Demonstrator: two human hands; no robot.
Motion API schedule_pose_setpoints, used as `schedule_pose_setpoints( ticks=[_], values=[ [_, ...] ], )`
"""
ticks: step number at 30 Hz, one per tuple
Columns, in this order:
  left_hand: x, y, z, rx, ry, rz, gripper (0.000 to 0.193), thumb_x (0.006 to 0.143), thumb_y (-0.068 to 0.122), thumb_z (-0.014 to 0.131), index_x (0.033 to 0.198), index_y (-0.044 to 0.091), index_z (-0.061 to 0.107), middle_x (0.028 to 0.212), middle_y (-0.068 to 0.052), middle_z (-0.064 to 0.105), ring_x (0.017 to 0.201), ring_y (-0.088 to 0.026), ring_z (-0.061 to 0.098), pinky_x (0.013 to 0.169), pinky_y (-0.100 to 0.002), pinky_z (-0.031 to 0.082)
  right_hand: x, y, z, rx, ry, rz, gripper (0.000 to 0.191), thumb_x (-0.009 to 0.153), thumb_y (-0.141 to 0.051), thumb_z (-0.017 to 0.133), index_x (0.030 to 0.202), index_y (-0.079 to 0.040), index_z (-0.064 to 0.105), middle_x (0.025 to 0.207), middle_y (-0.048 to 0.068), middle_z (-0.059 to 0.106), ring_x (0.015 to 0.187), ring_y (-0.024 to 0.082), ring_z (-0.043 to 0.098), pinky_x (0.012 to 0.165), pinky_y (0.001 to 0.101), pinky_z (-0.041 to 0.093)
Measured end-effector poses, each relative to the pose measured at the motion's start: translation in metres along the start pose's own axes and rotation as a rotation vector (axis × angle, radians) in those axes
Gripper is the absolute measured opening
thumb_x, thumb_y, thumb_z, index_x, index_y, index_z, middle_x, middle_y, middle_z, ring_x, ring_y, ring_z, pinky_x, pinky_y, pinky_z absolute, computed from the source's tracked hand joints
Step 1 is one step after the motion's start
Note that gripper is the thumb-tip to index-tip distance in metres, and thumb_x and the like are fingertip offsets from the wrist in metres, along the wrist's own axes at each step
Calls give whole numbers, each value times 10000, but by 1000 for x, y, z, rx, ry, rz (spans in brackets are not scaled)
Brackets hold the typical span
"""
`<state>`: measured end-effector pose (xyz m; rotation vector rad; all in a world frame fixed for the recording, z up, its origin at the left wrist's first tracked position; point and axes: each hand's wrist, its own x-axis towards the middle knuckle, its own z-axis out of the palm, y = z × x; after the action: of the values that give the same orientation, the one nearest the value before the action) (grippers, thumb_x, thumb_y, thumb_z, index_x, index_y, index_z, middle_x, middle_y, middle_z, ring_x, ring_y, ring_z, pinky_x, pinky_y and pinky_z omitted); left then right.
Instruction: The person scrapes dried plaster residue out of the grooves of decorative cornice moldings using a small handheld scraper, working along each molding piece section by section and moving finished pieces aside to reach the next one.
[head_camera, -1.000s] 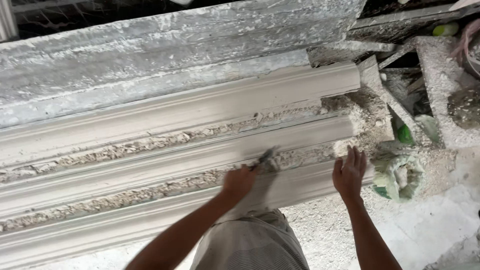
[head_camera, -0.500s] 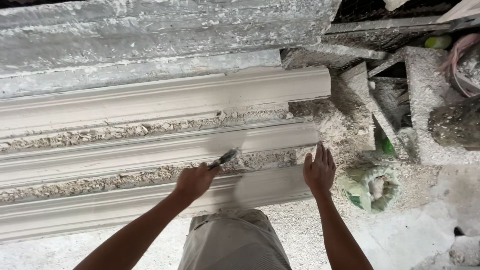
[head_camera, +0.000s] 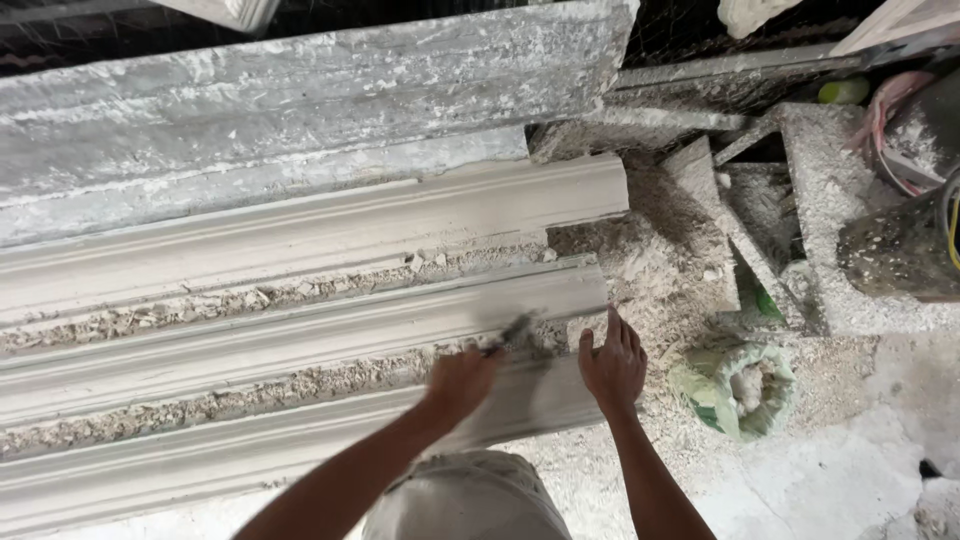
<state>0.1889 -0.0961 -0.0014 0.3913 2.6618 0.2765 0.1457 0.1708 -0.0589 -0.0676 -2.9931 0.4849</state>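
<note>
Far across the scene lies a long grey slab (head_camera: 300, 90) crusted with dried plaster. To the right, a rolled green sack (head_camera: 735, 385) holds white powder, near a crumb-covered grey block (head_camera: 850, 230). A dark, speckled bucket (head_camera: 900, 250) stands at the right edge, with a yellow-green ball (head_camera: 843, 91) far right.

A blurred, dark scraping tool (head_camera: 515, 330) lies tilted against the pale plaster moulding (head_camera: 300, 335).

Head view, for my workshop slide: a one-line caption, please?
Left hand works a small tool along long plaster mouldings; right hand rests flat at their end.
</note>
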Motion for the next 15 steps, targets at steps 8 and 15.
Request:
schedule_pose_setpoints(
  ticks=[8, 15],
  values=[
    [23, 28, -4, -109, 60, 12, 375, 974, 161, 559, 1340, 215, 625, 830, -162, 655, 666, -308, 709, 506, -464, 570, 6, 0, 0, -21, 3, -17, 643, 964, -417, 493, 1520, -92, 470, 1353, 175, 662, 1292, 349, 593, 1072, 512, 462],
    [69, 90, -9, -232, 120, 55, 166, 993, 205, 585, 1075, 164, 723, 929, -183, 694, 832, -378, 720, 669, -518, 594, 2, 4, -4, 28, 34, -45, 625, 947, -342, 566, 1497, -57, 481, 1284, 172, 689, 1253, 351, 622, 1048, 460, 491]
  ],
)
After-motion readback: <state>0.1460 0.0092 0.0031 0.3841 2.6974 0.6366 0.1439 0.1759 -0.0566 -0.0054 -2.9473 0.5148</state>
